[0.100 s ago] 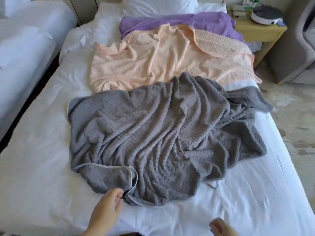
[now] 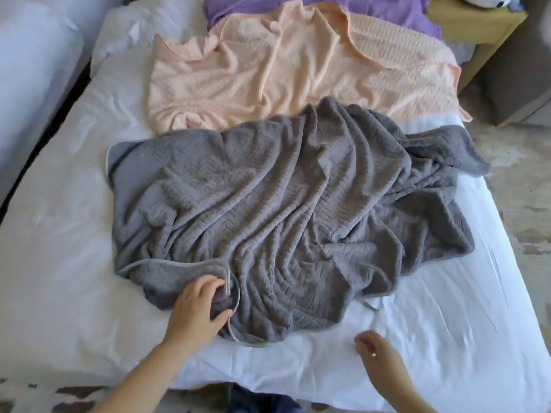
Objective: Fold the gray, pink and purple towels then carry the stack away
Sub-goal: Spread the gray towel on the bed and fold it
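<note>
The gray towel point(image 2: 286, 210) lies crumpled across the middle of the white bed point(image 2: 59, 263). Behind it the pink towel point(image 2: 268, 70) is spread loosely, and the purple towel point(image 2: 372, 10) shows at the far end, partly under the pink one. My left hand point(image 2: 198, 308) is on the gray towel's near left corner, where the hem is folded over, and pinches the fabric between fingers and thumb. Over the bare sheet just in front of the towel's near edge is my right hand point(image 2: 375, 356), loosely curled and holding nothing.
A second white bed point(image 2: 29, 84) stands to the left across a dark gap. A yellow-green nightstand point(image 2: 477, 25) and a gray armchair point(image 2: 521, 84) are at the far right. Patterned floor point(image 2: 521, 189) runs along the bed's right side.
My left hand has moved forward onto the gray towel's folded corner and taken hold of it. My right hand has come further into view over the sheet.
</note>
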A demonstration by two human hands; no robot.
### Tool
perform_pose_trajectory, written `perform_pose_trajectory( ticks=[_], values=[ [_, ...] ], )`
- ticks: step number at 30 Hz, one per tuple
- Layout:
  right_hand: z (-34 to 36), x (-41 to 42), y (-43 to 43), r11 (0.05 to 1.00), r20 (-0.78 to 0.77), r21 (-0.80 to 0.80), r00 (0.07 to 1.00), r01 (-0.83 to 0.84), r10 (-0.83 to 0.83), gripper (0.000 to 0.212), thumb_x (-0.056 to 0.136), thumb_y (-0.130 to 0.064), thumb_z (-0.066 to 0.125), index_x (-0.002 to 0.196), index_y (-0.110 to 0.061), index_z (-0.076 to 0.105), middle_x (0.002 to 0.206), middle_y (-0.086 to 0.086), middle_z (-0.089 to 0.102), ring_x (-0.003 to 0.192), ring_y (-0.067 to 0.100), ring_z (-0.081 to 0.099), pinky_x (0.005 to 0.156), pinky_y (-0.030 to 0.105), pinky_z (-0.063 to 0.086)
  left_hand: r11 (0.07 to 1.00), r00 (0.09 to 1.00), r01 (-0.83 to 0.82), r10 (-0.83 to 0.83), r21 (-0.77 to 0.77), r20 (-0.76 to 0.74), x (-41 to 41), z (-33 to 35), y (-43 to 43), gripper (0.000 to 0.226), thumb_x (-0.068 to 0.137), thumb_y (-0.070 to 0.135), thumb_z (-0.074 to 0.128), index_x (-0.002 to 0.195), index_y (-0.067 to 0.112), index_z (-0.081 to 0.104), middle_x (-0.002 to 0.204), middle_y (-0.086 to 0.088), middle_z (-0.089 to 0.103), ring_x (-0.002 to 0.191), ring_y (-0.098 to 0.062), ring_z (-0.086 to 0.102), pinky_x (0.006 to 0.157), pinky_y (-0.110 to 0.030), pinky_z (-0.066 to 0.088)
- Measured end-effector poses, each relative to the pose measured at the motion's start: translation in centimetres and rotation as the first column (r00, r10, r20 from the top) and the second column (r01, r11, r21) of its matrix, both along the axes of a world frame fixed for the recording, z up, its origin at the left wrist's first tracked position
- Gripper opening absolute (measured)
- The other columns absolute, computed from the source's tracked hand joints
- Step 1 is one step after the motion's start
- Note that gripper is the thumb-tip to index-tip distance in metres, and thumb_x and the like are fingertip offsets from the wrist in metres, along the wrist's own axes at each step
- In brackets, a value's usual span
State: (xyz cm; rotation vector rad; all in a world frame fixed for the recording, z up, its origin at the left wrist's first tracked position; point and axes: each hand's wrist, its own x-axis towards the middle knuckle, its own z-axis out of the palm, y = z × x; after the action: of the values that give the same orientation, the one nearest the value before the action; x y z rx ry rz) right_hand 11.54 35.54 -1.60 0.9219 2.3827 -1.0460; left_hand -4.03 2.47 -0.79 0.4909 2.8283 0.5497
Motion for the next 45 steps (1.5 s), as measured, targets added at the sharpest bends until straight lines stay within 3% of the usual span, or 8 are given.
perform_pose_trajectory(
  ticks=[3, 7, 15, 23, 28, 33, 39, 45],
  values=[
    [-0.9, -3.6, -0.5, 0.996, -0.096, 0.050, 0.993, -0.067, 0.072, 0.009, 0.091, -0.021, 0.057, 0.091, -0.028, 0.062, 0.089, -0.007, 0.062, 0.081, 0.015, 0.060, 0.075, 0.035, 0.050, 0.946, 0.977, 0.209, -0.195, -0.246, 0.082, -4.3, -0.5, 1.1, 0.088, 0.063, 0.061, 0.072, 0.139, 0.032, 0.040, 0.146, 0.002, 0.034, 0.132, -0.025, 0.035, 0.107, -0.043, 0.029],
    [-1.8, -6.3, -1.5, 0.986, -0.255, 0.070, 0.953, -0.151, 0.164, 0.015, 0.087, -0.011, 0.061, 0.101, -0.016, 0.062, 0.092, -0.005, 0.057, 0.085, 0.012, 0.055, 0.077, 0.031, 0.049, 0.874, 0.952, 0.307, -0.290, -0.377, 0.104, -6.3, -1.4, 1.6, 0.044, 0.078, 0.056, 0.063, 0.116, 0.037, 0.054, 0.126, 0.012, 0.048, 0.123, -0.016, 0.042, 0.104, -0.033, 0.021],
    [1.0, -7.2, -2.3, 0.969, -0.186, 0.056, 0.951, -0.240, 0.246, 0.026, 0.086, -0.030, 0.067, 0.109, -0.020, 0.062, 0.106, -0.005, 0.053, 0.102, 0.016, 0.054, 0.088, 0.028, 0.045, 0.997, 0.975, 0.066, -0.058, -0.030, 0.215, -7.2, 4.8, 3.3, 0.018, 0.087, 0.048, 0.058, 0.077, 0.036, 0.050, 0.071, 0.013, 0.055, 0.073, -0.014, 0.055, 0.061, -0.029, 0.039],
    [13.7, -12.7, -6.5, 0.851, -0.280, -0.300, 0.892, -0.432, 0.355, 0.090, 0.055, -0.080, 0.063, 0.128, -0.030, 0.048, 0.125, -0.015, 0.053, 0.114, 0.004, 0.052, 0.101, 0.028, 0.042, 0.852, 0.993, 0.110, -0.070, 0.512, -0.097, -11.1, 24.3, 9.4, 0.012, 0.087, 0.031, 0.065, 0.078, 0.032, 0.058, 0.075, 0.018, 0.061, 0.074, -0.002, 0.057, 0.069, -0.014, 0.041],
    [20.3, -15.4, -6.6, 0.893, -0.390, 0.063, 0.813, -0.445, 0.432, 0.009, 0.091, -0.033, 0.059, 0.088, -0.032, 0.051, 0.088, -0.010, 0.056, 0.078, 0.010, 0.052, 0.068, 0.020, 0.040, 0.733, 0.960, 0.187, 0.005, 0.654, -0.280, -12.3, 37.0, 9.2, 0.008, 0.086, 0.026, 0.067, 0.081, 0.021, 0.063, 0.074, 0.015, 0.062, 0.067, 0.006, 0.056, 0.064, -0.006, 0.039],
    [26.8, -15.9, -3.0, 0.967, -0.521, -0.010, 0.827, -0.253, 0.211, 0.021, 0.096, -0.024, 0.052, 0.077, -0.016, 0.056, 0.069, -0.004, 0.053, 0.059, 0.008, 0.047, 0.058, 0.023, 0.037, 0.706, 0.890, 0.238, 0.117, 0.667, -0.441, -13.3, 46.7, 5.6, 0.013, 0.086, 0.027, 0.068, 0.076, 0.028, 0.059, 0.070, 0.012, 0.059, 0.059, 0.008, 0.052, 0.059, -0.006, 0.038],
    [38.6, -18.2, -0.8, 0.991, -0.776, -0.111, 0.630, -0.074, -0.040, 0.022, 0.095, -0.021, 0.055, 0.080, -0.007, 0.063, 0.074, 0.005, 0.059, 0.072, 0.017, 0.053, 0.064, 0.028, 0.040, 0.742, 0.964, 0.048, 0.140, 0.668, -0.225, -14.6, 48.5, 2.3, 0.018, 0.085, 0.037, 0.067, 0.094, 0.021, 0.066, 0.098, -0.005, 0.066, 0.086, -0.015, 0.058, 0.081, -0.030, 0.046],
    [48.4, -20.0, -3.3, 0.977, -0.808, 0.030, 0.570, -0.210, 0.148, 0.025, 0.090, -0.025, 0.061, 0.067, -0.017, 0.058, 0.065, -0.002, 0.051, 0.060, 0.010, 0.044, 0.053, 0.018, 0.033, 0.928, 0.990, 0.060, -0.103, 0.367, 0.097, -12.6, 45.3, 4.0, 0.062, 0.074, 0.057, 0.071, 0.124, 0.029, 0.048, 0.119, 0.012, 0.053, 0.108, -0.005, 0.053, 0.078, -0.017, 0.043]
  ],
)
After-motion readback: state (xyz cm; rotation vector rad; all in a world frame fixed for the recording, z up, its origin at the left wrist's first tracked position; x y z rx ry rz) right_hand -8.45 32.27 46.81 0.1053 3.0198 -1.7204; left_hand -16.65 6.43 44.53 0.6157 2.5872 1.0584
